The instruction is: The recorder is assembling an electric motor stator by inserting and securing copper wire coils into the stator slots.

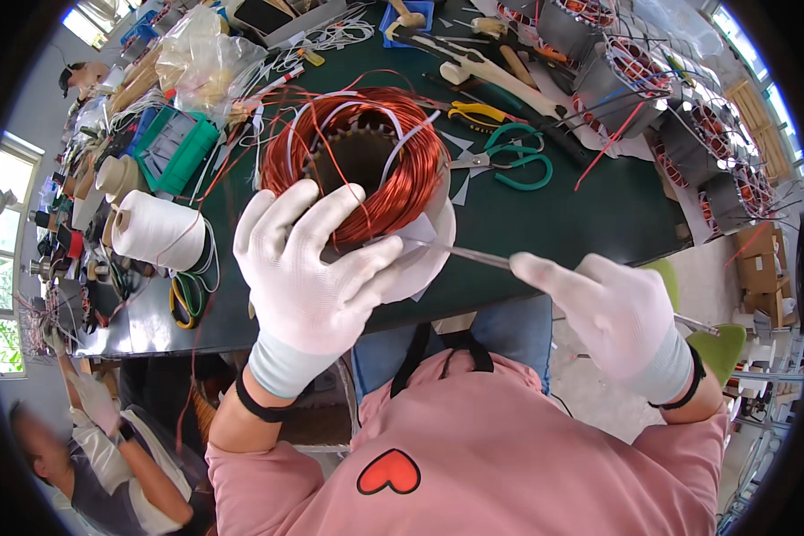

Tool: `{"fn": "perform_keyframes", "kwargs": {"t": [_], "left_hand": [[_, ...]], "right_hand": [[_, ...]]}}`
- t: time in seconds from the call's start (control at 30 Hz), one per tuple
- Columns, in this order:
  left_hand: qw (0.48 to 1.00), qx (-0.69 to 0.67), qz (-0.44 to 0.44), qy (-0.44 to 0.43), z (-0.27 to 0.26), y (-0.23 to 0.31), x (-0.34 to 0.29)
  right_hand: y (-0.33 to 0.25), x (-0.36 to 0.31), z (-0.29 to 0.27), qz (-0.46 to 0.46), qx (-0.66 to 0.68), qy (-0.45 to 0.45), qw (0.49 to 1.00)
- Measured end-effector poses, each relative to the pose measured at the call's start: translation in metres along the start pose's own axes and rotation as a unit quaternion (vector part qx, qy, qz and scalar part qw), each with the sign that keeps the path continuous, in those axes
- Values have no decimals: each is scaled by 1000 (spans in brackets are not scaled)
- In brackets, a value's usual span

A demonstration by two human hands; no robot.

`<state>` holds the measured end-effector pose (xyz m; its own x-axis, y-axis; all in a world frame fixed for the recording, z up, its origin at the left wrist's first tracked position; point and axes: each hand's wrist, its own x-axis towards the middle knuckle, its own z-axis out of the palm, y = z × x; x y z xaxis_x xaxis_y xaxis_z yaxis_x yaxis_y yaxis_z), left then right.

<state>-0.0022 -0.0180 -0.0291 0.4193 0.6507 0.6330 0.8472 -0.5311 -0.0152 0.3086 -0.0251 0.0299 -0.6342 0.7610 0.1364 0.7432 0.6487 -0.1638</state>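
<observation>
A motor stator (pixel 353 161) wound with a thick ring of copper wire stands on the green bench in front of me, its slotted bore facing up. My left hand (pixel 308 268), in a white glove, grips its near left side, with fingers spread over the windings. The thumb and forefinger of that hand lie close together by a piece of white insulating paper (pixel 417 234) at the coil's near edge. In my gloved right hand (pixel 612 313) is a long thin metal rod tool (pixel 473 255). Its tip meets the paper beside my left fingers.
Green-handled scissors (pixel 518 161) and yellow-handled pliers (pixel 478 114) lie right of the stator. Finished stators (pixel 621 76) line the right edge. A white thread spool (pixel 158 230), black-and-yellow scissors (pixel 186 300) and a green bin (pixel 177 150) are left. A co-worker (pixel 107 447) is at lower left.
</observation>
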Motion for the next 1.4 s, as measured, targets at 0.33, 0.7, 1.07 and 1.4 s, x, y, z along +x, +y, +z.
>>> {"fn": "perform_keyframes", "kwargs": {"t": [0.33, 0.7, 1.07, 1.4], "left_hand": [[999, 9, -9, -30, -5, 21, 27], [955, -250, -118, -110, -3, -50, 103], [998, 37, 8, 48, 17, 17, 15], [983, 22, 74, 165, -6, 15, -21]], "right_hand": [[14, 38, 50, 27, 358, 39, 932], [15, 49, 76, 1, 322, 96, 942], [46, -3, 75, 75, 377, 24, 923], [92, 85, 58, -74, 75, 325, 940]]}}
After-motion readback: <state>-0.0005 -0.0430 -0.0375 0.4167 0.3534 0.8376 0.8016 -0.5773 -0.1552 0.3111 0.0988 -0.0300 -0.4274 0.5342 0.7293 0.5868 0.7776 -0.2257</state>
